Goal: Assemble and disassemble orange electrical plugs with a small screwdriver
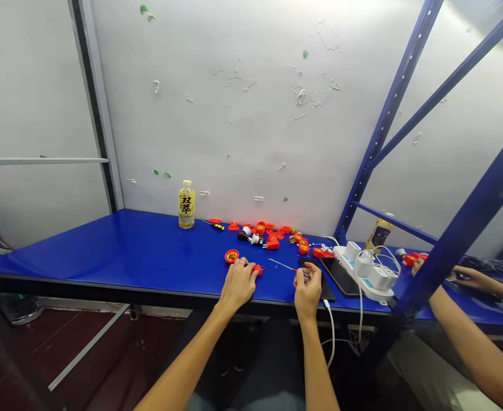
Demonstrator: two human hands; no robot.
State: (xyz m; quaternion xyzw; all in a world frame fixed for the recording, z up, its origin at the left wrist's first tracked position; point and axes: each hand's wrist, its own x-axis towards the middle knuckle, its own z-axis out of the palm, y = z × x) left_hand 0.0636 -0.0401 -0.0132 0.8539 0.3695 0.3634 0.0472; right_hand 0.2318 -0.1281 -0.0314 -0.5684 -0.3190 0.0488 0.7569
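Near the front edge of the blue table [149,251], my left hand [238,281] is closed on a red plug [256,269], its thumb and fingers covering much of it. Beside those fingertips sits a round red lamp socket [231,256] with a brass-coloured inside; whether the hand touches it I cannot tell. My right hand [307,290] grips a screwdriver [282,264] by its handle. The thin metal shaft points left towards the plug, its tip apart from it.
Several red parts [272,242] lie along the back, near a yellow-black screwdriver [217,226] and a drink bottle [187,205]. Phones [340,276] and a white power strip [373,290] with cables lie right. Beyond a blue post [448,245], another person's hands [474,279] work.
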